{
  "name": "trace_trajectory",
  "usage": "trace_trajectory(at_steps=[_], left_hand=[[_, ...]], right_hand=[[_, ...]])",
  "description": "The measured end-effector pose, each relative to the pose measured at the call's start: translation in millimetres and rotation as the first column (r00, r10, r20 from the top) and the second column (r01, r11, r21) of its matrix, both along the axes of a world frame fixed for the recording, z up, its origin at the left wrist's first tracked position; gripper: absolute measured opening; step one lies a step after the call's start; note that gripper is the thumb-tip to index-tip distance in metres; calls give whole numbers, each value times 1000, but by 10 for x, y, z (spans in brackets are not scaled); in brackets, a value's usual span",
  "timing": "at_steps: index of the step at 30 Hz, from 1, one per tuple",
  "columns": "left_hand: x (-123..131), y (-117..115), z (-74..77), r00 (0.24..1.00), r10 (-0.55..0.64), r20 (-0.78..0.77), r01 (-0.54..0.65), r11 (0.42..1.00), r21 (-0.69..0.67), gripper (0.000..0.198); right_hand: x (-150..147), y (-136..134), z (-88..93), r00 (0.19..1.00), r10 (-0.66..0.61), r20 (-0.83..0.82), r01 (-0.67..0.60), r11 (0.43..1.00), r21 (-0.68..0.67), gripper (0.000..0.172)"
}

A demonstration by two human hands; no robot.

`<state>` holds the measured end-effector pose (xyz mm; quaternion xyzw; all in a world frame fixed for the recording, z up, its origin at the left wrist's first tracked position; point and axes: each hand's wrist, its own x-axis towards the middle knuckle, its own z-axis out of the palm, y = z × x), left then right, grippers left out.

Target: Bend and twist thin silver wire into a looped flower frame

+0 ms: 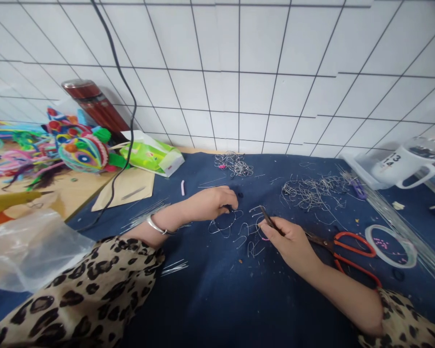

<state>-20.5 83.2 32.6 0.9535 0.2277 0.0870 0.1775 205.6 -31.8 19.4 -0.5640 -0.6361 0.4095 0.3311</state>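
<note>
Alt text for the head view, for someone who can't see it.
Left hand at thin wire loops, right hand gripping a dark tool, both above a navy cloth. Scissors and a wire tangle lie to the right.

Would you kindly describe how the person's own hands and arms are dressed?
Both the left hand and right hand are ungloved. The left sleeve and right sleeve are loose, tan with dark leopard spots. A shiny silver bangle circles the left wrist; none shows on the right.
</note>
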Motion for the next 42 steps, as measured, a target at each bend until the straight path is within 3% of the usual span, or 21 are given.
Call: trace_trajectory(at_steps=[12, 18, 21, 24, 31, 37, 42], left_hand=[[55, -48, 16, 986, -31, -161, 63, 978, 200, 23], [35, -69, -3, 988, 76, -134, -43, 971, 234, 28], [1, -74, -33, 983, 180, -46, -170, 969, 177, 30], [-35, -103, -65, 950, 311, 2, -311, 950, 31, 33], [-86, -292, -104, 859, 505, 77, -470, 841, -268, 26], [-101, -503, -138, 784, 616, 71, -560, 753, -346, 29], [-76, -671, -145, 743, 662, 98, -614, 733, -292, 27]], right_hand=[[2, 4, 9, 1000, 14, -5, -14, 1000, 3, 28], [-3, 2, 9, 1000, 24, -19, -24, 1000, 12, 28], [3, 2, 0, 999, 36, -19, -36, 999, 12, 29], [8, 5, -17, 999, 39, -24, -39, 999, -2, 31], [10, -2, -25, 999, 35, -17, -34, 999, 19, 32], [11, -16, -15, 999, 40, -4, -40, 999, 28, 32], [8, -25, -31, 999, 47, 25, -49, 996, 69, 33]])
